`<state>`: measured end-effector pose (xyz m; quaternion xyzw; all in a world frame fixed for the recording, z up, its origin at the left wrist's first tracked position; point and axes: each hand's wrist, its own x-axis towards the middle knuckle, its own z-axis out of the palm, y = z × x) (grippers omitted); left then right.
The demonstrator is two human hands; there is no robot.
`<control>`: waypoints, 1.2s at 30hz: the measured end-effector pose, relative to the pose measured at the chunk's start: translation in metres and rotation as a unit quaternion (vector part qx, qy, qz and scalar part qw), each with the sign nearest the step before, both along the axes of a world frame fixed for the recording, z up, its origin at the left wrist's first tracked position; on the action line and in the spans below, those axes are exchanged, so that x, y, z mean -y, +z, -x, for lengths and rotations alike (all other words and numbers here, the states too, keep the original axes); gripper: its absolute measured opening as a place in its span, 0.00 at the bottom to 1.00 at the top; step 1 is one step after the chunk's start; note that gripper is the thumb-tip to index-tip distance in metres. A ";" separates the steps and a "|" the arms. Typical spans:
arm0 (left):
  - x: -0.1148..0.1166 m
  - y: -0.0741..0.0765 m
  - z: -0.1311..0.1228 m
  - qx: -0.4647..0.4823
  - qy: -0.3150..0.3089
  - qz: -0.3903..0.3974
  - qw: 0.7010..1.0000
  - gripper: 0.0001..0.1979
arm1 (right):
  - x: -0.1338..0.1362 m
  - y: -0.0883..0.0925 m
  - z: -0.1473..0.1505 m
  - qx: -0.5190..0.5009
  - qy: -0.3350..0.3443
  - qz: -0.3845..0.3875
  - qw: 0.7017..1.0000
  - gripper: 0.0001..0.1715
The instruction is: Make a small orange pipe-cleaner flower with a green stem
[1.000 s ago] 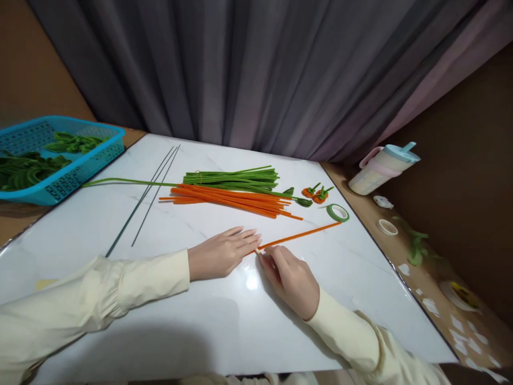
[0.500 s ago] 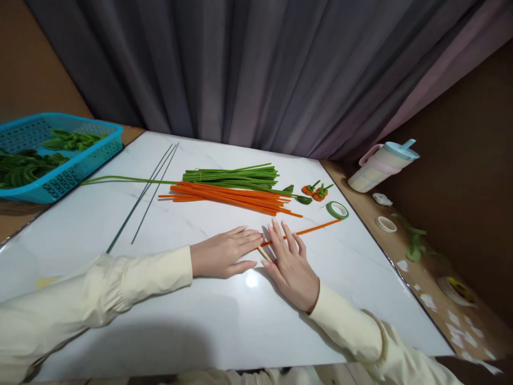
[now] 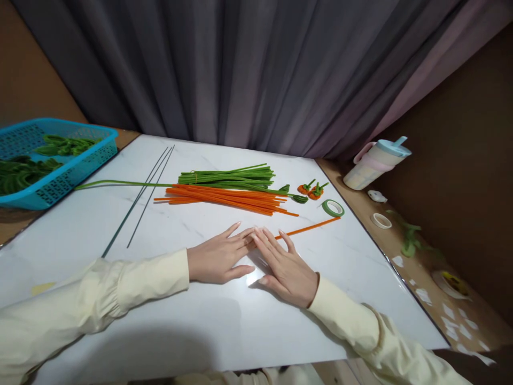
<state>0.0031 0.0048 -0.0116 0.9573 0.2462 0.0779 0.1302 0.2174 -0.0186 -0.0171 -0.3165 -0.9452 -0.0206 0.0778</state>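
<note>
An orange pipe cleaner (image 3: pixel 310 228) lies slantwise on the white tabletop, its near end running under my fingers. My left hand (image 3: pixel 220 255) is palm down with its fingers stretched out, the tips meeting those of my right hand. Flat over the pipe cleaner rests my right hand (image 3: pixel 286 267), its fingers extended and thumb apart. What lies beneath the fingertips is hidden. Just beyond are a bundle of orange pipe cleaners (image 3: pixel 224 199) and a bundle of green pipe cleaners (image 3: pixel 228 176). Two small orange pumpkin-like pieces (image 3: pixel 316 192) with green stems sit behind the green tape roll (image 3: pixel 333 208).
A blue basket (image 3: pixel 86 163) with green pipe-cleaner pieces stands at the left. Thin dark wires (image 3: pixel 138 206) and a long green stem lie left of the bundles. To the right are a tumbler (image 3: pixel 372 164), a white ring (image 3: pixel 381 221) and paper scraps (image 3: pixel 424 295).
My right hand's fingers have drawn together and moved left to my left fingertips. The pale stick that showed between the hands is now covered. The view has shifted slightly.
</note>
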 end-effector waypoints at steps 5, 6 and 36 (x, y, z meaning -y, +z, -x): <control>0.001 -0.002 0.001 -0.002 0.008 -0.006 1.000 0.33 | -0.004 0.005 0.001 0.013 0.033 0.045 0.998 0.38; 0.001 -0.003 0.002 -0.004 0.015 -0.009 1.000 0.34 | -0.004 0.006 0.001 0.017 0.033 0.053 0.998 0.37; 0.001 -0.005 0.004 -0.011 0.018 -0.026 0.999 0.36 | -0.014 0.001 -0.022 0.043 -0.156 0.059 0.985 0.27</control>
